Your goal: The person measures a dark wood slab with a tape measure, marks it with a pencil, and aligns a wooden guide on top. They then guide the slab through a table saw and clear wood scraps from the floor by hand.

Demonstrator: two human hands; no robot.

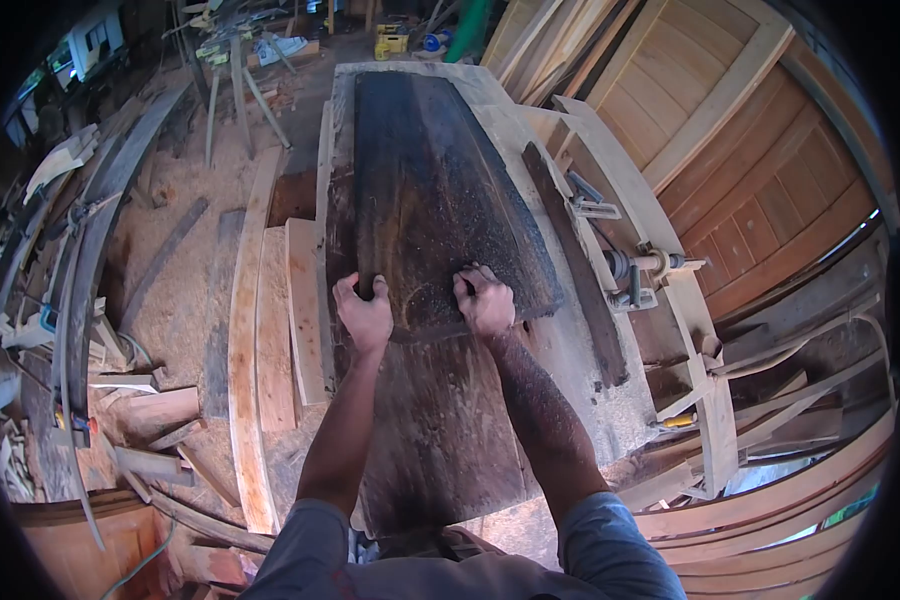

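Observation:
A dark wooden panel [430,180], wet-looking and speckled toward its near right part, lies on a pale workbench [580,330]. My left hand [363,308] is at the panel's near left edge, with thumb and fingers curled round that edge. On the panel's near right part rests my right hand [486,300], its fingers bent and pressed together; whatever it may hold is hidden beneath it. Below the panel, nearer my body, lies a wide brown board [440,430]. Dark specks cover my right forearm.
A dark narrow strip [575,260] and a metal machine part [635,265] are at the right of the bench. Long planks [255,350] stand along its left side. Wooden doors [770,190] lean at the right. Sawdust and offcuts litter the floor.

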